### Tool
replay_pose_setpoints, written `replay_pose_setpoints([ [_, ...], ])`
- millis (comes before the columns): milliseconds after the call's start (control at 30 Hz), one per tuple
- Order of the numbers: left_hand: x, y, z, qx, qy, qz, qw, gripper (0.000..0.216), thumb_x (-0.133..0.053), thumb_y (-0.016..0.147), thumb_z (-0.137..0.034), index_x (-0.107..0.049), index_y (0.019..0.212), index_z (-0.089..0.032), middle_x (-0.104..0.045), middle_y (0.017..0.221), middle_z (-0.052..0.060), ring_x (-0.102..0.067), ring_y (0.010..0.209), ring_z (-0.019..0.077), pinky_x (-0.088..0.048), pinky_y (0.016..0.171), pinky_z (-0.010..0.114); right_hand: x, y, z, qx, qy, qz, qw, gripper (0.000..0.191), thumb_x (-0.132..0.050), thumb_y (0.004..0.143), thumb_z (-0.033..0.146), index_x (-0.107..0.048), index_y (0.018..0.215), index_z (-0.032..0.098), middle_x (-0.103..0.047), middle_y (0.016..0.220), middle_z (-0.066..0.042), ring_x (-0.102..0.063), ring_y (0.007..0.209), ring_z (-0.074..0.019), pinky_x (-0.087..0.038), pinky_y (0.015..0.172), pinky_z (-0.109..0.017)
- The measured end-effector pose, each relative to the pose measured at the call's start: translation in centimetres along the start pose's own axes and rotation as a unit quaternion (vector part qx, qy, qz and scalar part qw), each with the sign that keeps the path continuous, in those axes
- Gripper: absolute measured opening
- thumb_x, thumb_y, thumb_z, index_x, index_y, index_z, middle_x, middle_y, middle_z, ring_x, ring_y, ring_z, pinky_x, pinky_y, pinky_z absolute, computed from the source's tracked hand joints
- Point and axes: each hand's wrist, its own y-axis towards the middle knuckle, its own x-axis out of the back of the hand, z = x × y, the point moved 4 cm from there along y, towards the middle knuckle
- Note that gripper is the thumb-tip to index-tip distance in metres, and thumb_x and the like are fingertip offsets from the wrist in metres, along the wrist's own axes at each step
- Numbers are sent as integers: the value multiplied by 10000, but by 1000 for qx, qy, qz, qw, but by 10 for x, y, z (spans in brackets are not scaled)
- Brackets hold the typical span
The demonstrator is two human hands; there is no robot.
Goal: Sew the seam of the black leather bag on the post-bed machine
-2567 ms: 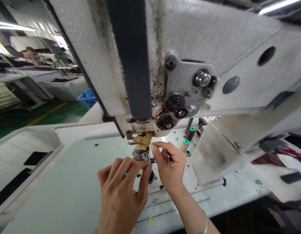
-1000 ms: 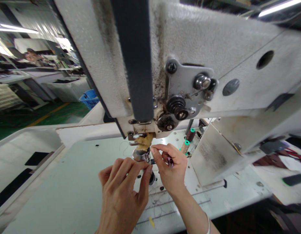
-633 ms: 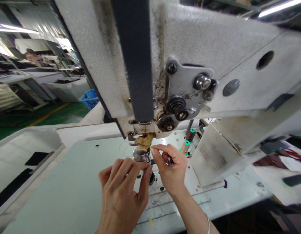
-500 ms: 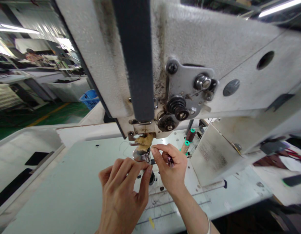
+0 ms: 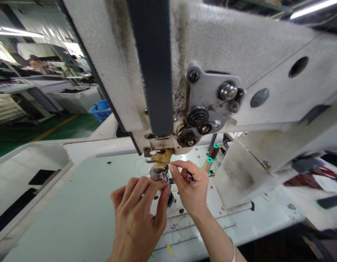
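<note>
A large white sewing machine head (image 5: 111,72) fills the upper view, with tension discs (image 5: 198,117) on its face. Under it, close to the needle area, my right hand (image 5: 192,185) pinches thumb and forefinger together. A small purplish, shiny tool (image 5: 190,178) is tucked in its curled fingers; its kind is unclear. My left hand (image 5: 139,214) is just below and to the left, thumb and forefinger tips pressed together beside the presser foot area. Any thread between the fingertips is too fine to see. A tan fuzzy wad (image 5: 162,158) hangs under the head, above a round metal part (image 5: 157,173).
A brown thread spool (image 5: 213,151) and a beige one (image 5: 207,164) stand behind my right hand. The pale green machine table (image 5: 75,211) has a ruler scale (image 5: 182,243) and a yellow scrap (image 5: 169,249) near its front. A blue basket (image 5: 100,111) is beyond the table.
Both hands keep their pinches in nearly the same place. The view has shifted very slightly; nothing else visibly differs.
</note>
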Motion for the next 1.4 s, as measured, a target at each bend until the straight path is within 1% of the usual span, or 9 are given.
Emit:
replay_pose_setpoints([
  [400,1,1,0,-6,4,-1,1000,85,-679,865,-180,-614,877,-235,-645,791,-19,-554,772,173,-328,776,386,1,0,1,8,-21,1,1000,79,-685,851,187,-762,832,193,-519,587,49,-408,518,-80,-333,507,-228],
  [600,2,0,0,-7,7,-1,1000,74,-667,871,-180,-616,873,-234,-650,798,-10,-559,779,176,-329,778,387,0,0,-1,4,-12,1,1000,77,-687,852,186,-761,842,205,-523,597,49,-416,528,-81,-338,516,-228],
  [1067,2,0,-3,-6,2,-6,1000,60,-663,876,-188,-624,872,-234,-657,801,-14,-562,776,180,-328,773,384,2,-2,0,-1,-1,-21,1000,80,-683,867,221,-757,844,201,-514,596,46,-414,526,-83,-335,507,-229],
  [1300,2,1,-1,-6,1,-6,1000,52,-662,877,-192,-632,879,-234,-663,802,-11,-562,773,171,-329,773,381,1,-2,-2,-6,5,-21,1000,82,-687,863,229,-765,850,207,-523,598,42,-415,527,-85,-344,510,-230],
  [1400,1,-1,1,0,-1,-1,1000,56,-668,875,-194,-631,885,-234,-659,805,-11,-558,774,171,-330,776,385,0,-2,-3,-19,21,-16,999,92,-687,860,246,-765,845,200,-526,596,39,-407,519,-83,-337,490,-223],
])
